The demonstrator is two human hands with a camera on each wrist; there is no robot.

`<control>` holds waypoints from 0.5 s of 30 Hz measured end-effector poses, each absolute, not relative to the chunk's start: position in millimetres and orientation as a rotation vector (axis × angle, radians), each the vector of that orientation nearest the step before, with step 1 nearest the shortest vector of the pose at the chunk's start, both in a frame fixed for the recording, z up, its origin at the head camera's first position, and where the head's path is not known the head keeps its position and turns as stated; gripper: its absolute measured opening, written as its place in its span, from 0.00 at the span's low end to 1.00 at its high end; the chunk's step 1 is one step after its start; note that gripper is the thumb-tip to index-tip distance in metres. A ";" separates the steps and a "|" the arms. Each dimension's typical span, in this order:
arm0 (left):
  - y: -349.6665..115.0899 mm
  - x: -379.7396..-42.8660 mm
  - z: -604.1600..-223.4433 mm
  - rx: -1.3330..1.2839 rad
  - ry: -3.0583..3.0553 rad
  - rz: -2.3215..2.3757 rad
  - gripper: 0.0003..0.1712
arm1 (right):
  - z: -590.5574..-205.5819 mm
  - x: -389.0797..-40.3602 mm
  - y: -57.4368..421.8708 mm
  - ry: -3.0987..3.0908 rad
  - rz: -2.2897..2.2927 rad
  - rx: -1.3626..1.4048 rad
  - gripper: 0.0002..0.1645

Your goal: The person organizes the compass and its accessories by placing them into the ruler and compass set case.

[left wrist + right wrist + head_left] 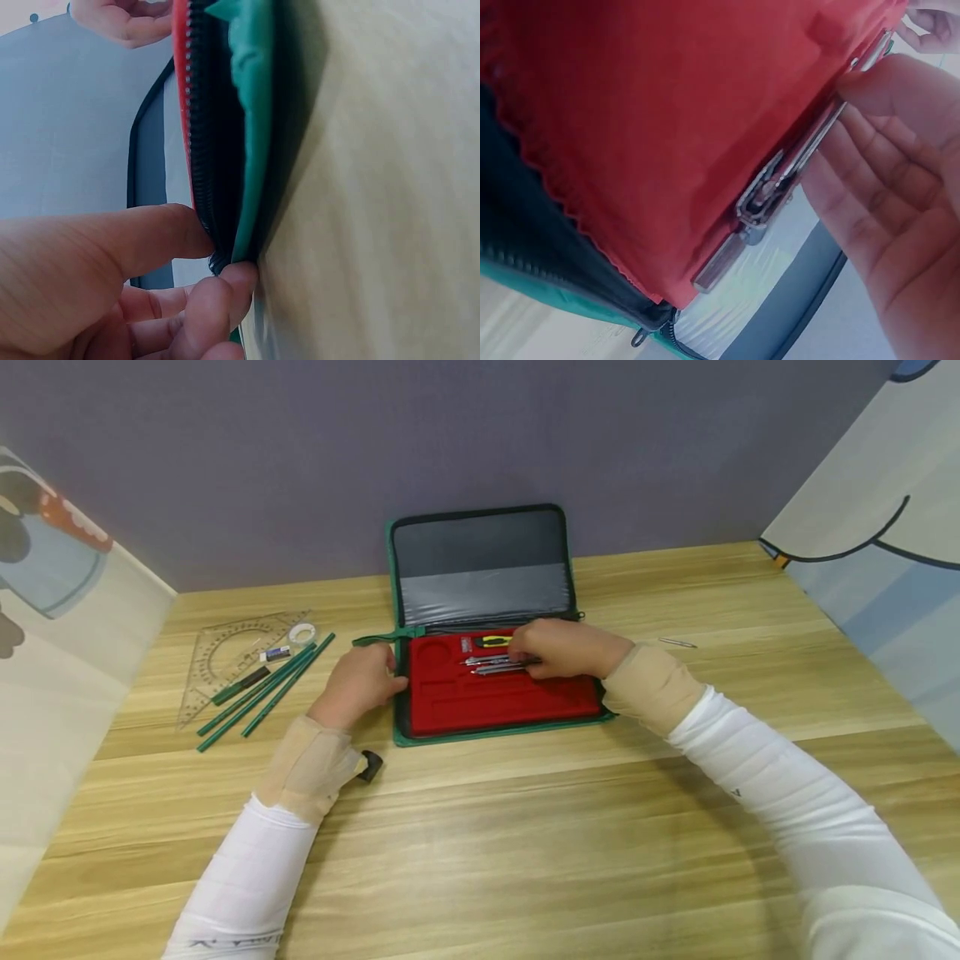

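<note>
A green zip case point(480, 737) lies unfolded on the wooden table, its lid leaning up at the back. Inside its lower half is a red moulded tray point(517, 710) with shaped recesses. My left hand point(358, 683) pinches the case's left edge, thumb at the zipper point(193, 135) and fingers against the green border. Over the tray's right part, my right hand point(562, 647) holds a silver drawing compass point(763, 199) between thumb and fingers, low in its recess. Other slim metal instruments point(483, 661) lie beside it. Behind them sits a yellow-and-black cutter point(492, 642), partly covered by the right hand.
On the left are a clear set square point(197, 681), green pencils point(262, 700), an eraser point(275, 653) and a white ring point(302, 633). A thin silver rod point(677, 642) lies to the right. A grey panel point(480, 435) stands behind the table.
</note>
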State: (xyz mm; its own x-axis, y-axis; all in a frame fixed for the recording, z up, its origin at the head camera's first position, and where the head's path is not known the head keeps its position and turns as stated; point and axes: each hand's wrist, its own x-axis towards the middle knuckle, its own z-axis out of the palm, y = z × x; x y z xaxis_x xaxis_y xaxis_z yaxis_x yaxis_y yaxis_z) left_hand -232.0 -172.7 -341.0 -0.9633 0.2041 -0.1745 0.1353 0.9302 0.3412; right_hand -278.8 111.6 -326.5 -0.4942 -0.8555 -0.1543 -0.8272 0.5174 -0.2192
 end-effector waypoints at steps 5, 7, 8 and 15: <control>-173.1 -232.1 -341.6 0.246 2.884 0.480 0.15 | -325.0 -278.6 109.2 2.498 -0.168 -1.431 0.07; -173.0 -232.2 -341.7 0.242 2.879 0.478 0.15 | -324.6 -278.4 108.2 2.485 -0.176 -1.444 0.06; -173.0 -232.4 -342.0 0.242 2.879 0.477 0.15 | -324.2 -277.9 107.8 2.479 -0.179 -1.450 0.06; -172.1 -232.2 -341.9 0.248 2.884 0.479 0.15 | -324.4 -276.8 104.9 2.470 -0.176 -1.458 0.06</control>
